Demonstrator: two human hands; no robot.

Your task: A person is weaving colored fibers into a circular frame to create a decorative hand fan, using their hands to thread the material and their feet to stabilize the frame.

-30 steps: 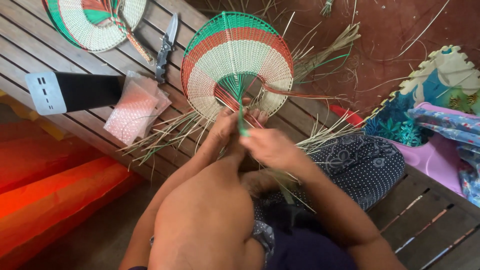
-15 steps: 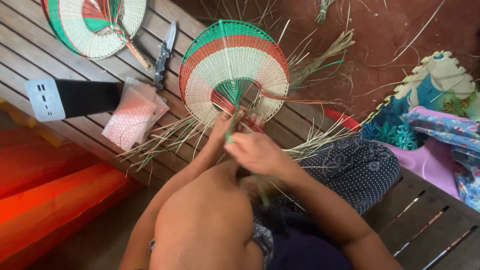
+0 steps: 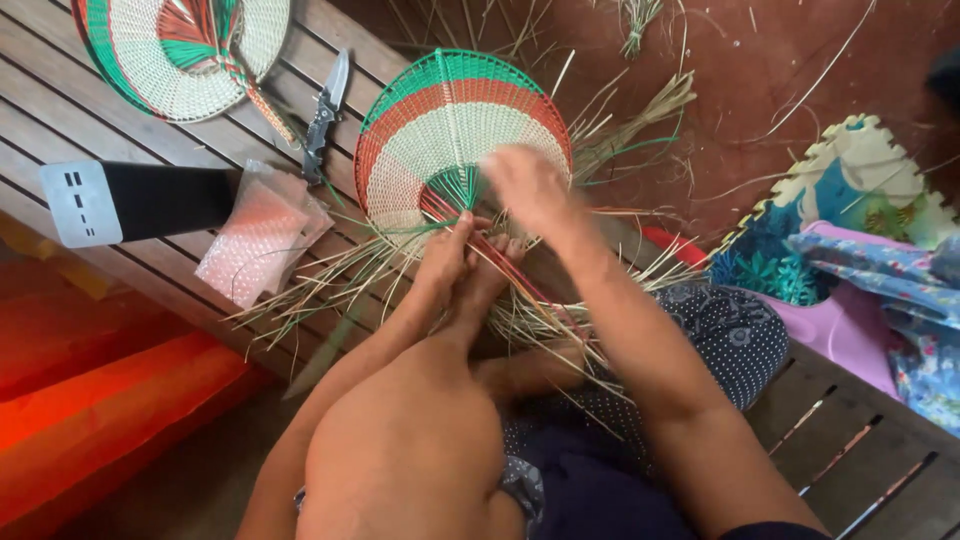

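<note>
A round woven fan [image 3: 440, 130] in green, red and cream bands lies on the wooden slat platform [image 3: 60, 110], its loose strands bunched at the lower edge. My left hand [image 3: 445, 250] pinches those strands at the fan's base, next to my bare foot. My right hand [image 3: 530, 185] is blurred, raised over the fan's lower right part, fingers touching the weave. Whether it grips a strand is unclear. Loose straw strands [image 3: 330, 275] spread out below the fan.
A second finished fan [image 3: 170, 45] lies at top left. A folding knife [image 3: 325, 110] rests between the fans. A black box with a white end [image 3: 140, 200] and a pink bubble bag [image 3: 255, 235] sit left. Red mat, patterned foam tile [image 3: 850, 190] at right.
My right hand moved from in front of my foot up and right onto the fan's lower right part. The green strand it pulled is no longer in view. The left hand stayed at the base.
</note>
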